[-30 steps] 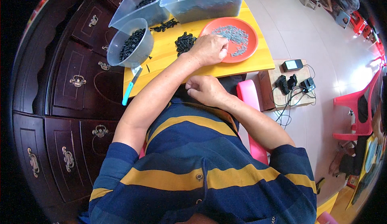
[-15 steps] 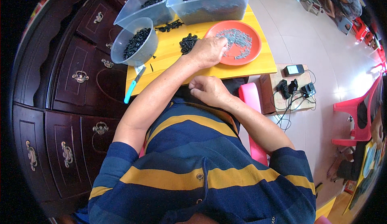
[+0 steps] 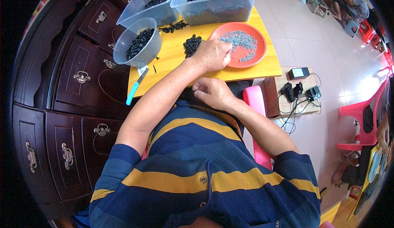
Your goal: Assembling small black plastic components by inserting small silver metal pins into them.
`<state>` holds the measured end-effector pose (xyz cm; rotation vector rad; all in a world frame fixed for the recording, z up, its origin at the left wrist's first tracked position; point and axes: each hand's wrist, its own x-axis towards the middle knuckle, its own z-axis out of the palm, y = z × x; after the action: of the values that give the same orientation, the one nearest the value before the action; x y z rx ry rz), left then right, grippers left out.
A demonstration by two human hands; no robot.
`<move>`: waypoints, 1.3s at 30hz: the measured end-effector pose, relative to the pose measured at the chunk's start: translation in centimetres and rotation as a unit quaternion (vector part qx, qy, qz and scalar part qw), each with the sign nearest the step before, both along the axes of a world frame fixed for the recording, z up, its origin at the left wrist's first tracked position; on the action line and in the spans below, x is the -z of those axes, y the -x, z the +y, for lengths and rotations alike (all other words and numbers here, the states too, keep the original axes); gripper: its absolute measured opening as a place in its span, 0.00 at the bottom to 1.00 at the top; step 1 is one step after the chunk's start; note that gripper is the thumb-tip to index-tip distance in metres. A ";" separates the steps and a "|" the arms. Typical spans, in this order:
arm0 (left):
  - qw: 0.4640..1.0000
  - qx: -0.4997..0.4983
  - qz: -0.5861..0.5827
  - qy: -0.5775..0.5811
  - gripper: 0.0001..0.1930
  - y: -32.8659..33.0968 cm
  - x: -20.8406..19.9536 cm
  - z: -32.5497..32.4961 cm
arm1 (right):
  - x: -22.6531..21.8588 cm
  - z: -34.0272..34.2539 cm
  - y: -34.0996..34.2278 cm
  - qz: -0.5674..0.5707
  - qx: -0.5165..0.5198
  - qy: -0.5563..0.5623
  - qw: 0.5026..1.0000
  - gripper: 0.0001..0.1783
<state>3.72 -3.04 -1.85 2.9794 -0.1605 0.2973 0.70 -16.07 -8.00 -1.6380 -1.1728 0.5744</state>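
My left hand (image 3: 212, 55) is closed over the near left part of a round red-orange plate (image 3: 259, 55). Small thin silvery metal pieces (image 3: 242, 40) lie scattered on that plate. The fingers are curled inward, so what they may pinch is hidden. My right hand (image 3: 215, 92) is also closed, held low at the table's near edge in front of my body; its fingertips are turned from sight. A pile of small black parts (image 3: 191, 45) sits just left of my left hand on the yellow table (image 3: 168, 70).
Two clear bins (image 3: 213, 12) of black parts stand at the table's far side. A clear round tub (image 3: 137, 43) and a turquoise-handled knife (image 3: 133, 90) are at left. Dark drawers (image 3: 78, 76) flank the table. Adapters with cables (image 3: 297, 90) top a box at right. Someone sits far off.
My left hand has shifted very slightly toward me at the plate. My right hand stays where it was.
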 end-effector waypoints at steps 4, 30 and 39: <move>1.000 0.004 -0.017 0.006 0.07 -0.2 0.8 0.3 | 0.1 0.1 -0.1 0.002 0.003 -0.007 1.000 0.09; 0.994 -0.011 0.048 0.099 0.07 -2.4 0.3 -0.7 | 0.2 0.0 -0.3 -0.024 0.001 -0.004 1.000 0.10; 0.907 -0.040 0.026 0.418 0.05 4.1 -0.1 2.7 | 1.6 0.7 -0.6 0.198 -0.029 -0.054 0.978 0.08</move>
<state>-0.40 -0.31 -1.76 2.1348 0.0850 0.2189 1.34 -15.33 -9.61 -1.3232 -0.9403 0.8179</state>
